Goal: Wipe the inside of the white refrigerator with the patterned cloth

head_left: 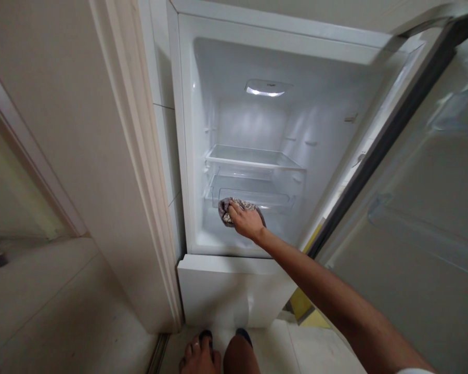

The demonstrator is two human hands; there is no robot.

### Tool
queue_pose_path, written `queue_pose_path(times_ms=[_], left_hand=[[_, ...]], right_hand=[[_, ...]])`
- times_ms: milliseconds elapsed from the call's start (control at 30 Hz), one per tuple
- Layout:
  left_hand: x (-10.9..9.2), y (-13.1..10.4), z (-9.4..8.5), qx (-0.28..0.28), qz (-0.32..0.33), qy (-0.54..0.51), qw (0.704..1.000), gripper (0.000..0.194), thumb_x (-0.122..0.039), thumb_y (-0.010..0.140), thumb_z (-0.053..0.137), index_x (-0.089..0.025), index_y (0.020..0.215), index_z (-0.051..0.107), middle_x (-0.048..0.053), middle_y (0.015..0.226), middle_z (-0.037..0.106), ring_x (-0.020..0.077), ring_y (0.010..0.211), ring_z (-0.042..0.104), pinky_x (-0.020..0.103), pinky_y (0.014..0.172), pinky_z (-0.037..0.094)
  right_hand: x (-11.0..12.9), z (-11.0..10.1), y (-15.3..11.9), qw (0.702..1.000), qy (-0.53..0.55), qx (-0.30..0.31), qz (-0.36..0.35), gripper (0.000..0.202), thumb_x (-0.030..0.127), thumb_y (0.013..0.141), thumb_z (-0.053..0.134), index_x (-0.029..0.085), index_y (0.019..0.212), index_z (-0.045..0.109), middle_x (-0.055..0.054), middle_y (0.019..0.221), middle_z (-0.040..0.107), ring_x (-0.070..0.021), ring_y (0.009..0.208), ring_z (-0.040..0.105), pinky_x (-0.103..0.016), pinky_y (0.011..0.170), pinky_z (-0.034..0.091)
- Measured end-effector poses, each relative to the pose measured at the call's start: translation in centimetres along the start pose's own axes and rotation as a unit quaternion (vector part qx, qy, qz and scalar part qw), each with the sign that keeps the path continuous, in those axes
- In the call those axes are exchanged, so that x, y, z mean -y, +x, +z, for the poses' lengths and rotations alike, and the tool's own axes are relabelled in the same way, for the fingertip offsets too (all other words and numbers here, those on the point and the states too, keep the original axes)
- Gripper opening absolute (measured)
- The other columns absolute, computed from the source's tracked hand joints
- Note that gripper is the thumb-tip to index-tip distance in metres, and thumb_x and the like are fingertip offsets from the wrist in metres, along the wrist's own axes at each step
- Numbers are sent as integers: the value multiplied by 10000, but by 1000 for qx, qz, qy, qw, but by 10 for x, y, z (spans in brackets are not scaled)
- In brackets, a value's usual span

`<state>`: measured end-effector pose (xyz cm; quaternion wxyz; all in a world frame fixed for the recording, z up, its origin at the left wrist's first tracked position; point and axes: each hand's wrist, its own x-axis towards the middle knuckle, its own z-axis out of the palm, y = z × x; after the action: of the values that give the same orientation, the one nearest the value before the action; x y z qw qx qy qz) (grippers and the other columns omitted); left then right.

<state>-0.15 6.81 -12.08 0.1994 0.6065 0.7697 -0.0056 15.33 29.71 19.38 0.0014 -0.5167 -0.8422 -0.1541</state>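
Note:
My right hand (248, 221) reaches into the open fridge (182, 156), its fingers closed on a bunched brown and white patterned cloth (226, 213). The cloth is in the lower part of the compartment, in front of a clear plastic drawer or shelf front (253, 197). Whether it touches the plastic cannot be told. Low in the view, my left hand (198, 358) is near my legs, fingers apart and with nothing visible in them. What lies under its palm is hidden.
A glass shelf (253, 157) spans the fridge below the lit lamp (268, 89). The fridge door (425, 208) stands open at right, with clear bins. A white lower drawer front (226, 291) is in front of my feet. A door frame (140, 156) rises close at left.

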Motion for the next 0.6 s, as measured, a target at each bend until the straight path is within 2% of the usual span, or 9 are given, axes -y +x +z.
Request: queue_pose_path(times_ms=[200,333,600], left_hand=[[-5,-9,1,-36,25,15,999,550,-254,998,345,-178,1412,700,186,1467,699,338,1362,647,485,1083,535],[-6,-15,-4,-24,20,12,999,555,-254,1006,334,-183,1424,691,182,1501,677,348,1385,629,495,1097,527],[-12,-21,-13,-34,14,39,999,535,-248,1017,342,-179,1409,701,175,1512,672,340,1397,625,467,1100,540]], right_hand=[[-26,-7,-13,998,-28,0,48,533,252,1042,354,147,1547,492,-191,1781,334,-334,1105,765,-533,879,654],[-40,-9,-24,996,-37,6,79,512,269,1033,411,167,1524,516,-193,1762,374,-318,1098,768,-492,906,642],[-73,2,-50,991,-44,-10,124,518,284,1032,445,142,1526,506,-211,1667,510,-337,1111,771,-475,904,637]])
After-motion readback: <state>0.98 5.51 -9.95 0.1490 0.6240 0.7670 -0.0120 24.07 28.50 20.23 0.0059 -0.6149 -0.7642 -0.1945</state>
